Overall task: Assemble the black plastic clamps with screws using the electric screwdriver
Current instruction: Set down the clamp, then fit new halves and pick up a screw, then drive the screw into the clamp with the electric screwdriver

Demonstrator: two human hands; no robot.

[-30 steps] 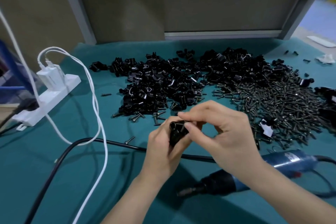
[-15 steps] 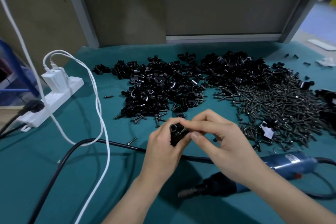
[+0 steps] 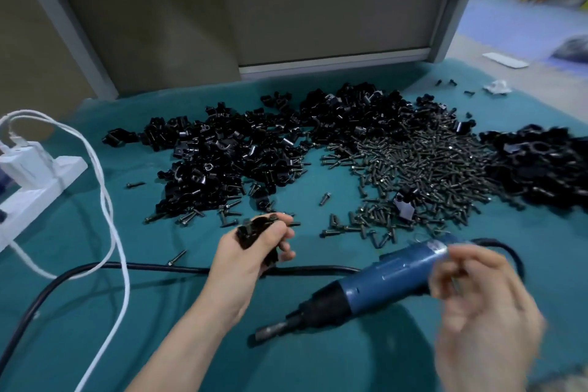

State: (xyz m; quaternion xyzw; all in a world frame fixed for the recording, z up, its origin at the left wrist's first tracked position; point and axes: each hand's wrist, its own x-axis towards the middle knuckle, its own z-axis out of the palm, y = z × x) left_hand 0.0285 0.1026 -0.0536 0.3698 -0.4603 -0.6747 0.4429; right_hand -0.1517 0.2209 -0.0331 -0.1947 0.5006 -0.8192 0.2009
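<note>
My left hand (image 3: 245,264) grips a black plastic clamp (image 3: 251,231) with a screw in it, just above the green mat. The blue and black electric screwdriver (image 3: 375,283) lies on the mat to its right, bit pointing to the lower left. Over the tool's rear end is my right hand (image 3: 483,312), blurred by motion, its fingers loosely spread and holding nothing that I can see. Behind both hands lie a heap of loose black clamps (image 3: 229,153) and a heap of dark screws (image 3: 413,169).
A second heap of black clamps (image 3: 541,169) sits at the far right. On the left stands a white power strip (image 3: 31,175) with a white cable (image 3: 108,200) looping forward. The tool's black cord (image 3: 127,266) crosses the mat under my left wrist. A grey partition closes the back.
My right hand has left the clamp and swung down to the right over the screwdriver's rear. My left hand keeps the clamp. The view has shifted to the right.
</note>
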